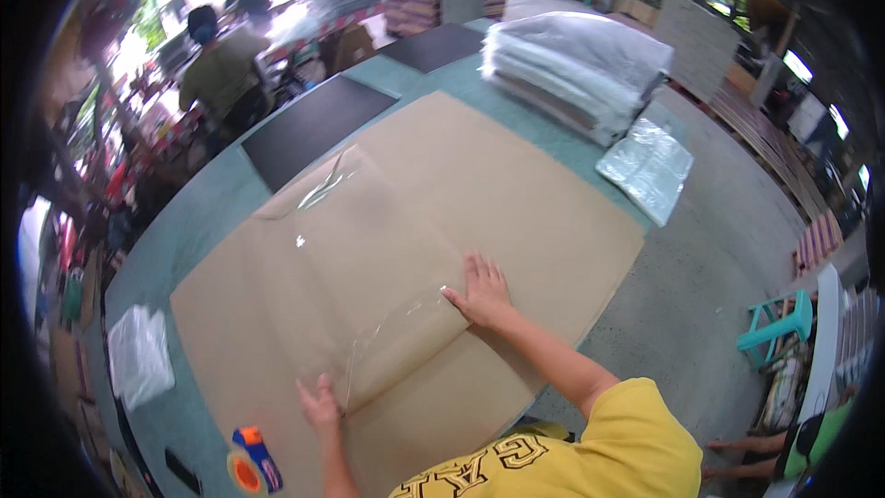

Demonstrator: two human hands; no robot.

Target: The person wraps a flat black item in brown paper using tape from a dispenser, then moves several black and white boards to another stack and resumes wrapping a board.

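Note:
Large sheets of brown paper (544, 194) lie across the green table. On them rests a thin, flat piece wrapped in see-through plastic film (323, 189), its creases shining at the far end. A folded strip at its near end (406, 350) lies between my hands. My left hand (321, 403) rests at the strip's left corner, fingers spread. At the right corner my right hand (484, 293) lies flat on the paper, fingers stretched out and thumb by the film's edge. Whether either hand pinches the film does not show; both look open.
A tape dispenser (253, 463) and a black object (182, 470) lie near left, below a folded plastic bag (140, 357). Dark panels (318, 124) lie at far left. A plastic-covered stack (576, 65) and plastic bags (647, 169) sit far right. A person (221, 74) works beyond.

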